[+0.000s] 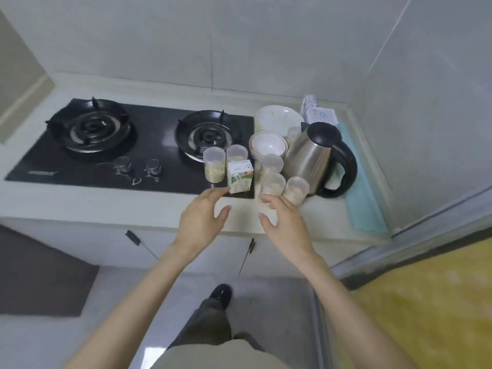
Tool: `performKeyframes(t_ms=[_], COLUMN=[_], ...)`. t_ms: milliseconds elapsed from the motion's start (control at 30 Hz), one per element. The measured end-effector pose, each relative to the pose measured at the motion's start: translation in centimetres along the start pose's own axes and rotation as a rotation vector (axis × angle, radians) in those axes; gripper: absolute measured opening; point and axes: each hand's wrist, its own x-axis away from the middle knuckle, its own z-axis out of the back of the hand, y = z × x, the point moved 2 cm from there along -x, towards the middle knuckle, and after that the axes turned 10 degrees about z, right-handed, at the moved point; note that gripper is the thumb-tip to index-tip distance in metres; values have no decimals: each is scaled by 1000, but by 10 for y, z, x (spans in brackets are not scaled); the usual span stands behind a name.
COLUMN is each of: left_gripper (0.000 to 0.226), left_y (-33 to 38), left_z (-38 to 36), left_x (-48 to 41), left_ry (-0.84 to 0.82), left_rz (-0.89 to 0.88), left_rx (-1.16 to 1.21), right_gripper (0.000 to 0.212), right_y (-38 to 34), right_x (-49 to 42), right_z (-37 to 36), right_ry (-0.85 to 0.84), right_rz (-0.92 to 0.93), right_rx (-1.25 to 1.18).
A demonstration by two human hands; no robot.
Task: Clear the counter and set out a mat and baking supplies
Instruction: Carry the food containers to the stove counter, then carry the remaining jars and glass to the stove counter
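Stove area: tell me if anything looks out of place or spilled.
The small carton and two clear cups stand on the hob beside the right burner, an odd spot for plastic. Nothing looks spilled.

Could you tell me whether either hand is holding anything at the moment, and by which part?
Nothing is held. The left hand is open, fingertips near the small carton; the right hand is open, just short of a clear plastic cup.

Grey tiled wall (239,35), white cabinet (66,235), dark mat (40,275).
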Motion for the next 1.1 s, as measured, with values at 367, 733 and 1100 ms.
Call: performKeyframes(t_ms=[367,733,1100], left_gripper=[40,39,40], left_y=[-129,-271,-373], left_z=[137,244,339], left_x=[173,420,683], left_ry=[365,717,936], left_rz=[471,894,1220], left_rx=[42,42,25], right_gripper=[33,32,31], right_y=[-173,-396,-626], right_x=[25,122,293], right_z=[-98,-244,-379], right_ry=[-406,-753,-972], right_rz=[467,900,1221], right_rx=[-136,-218,-336])
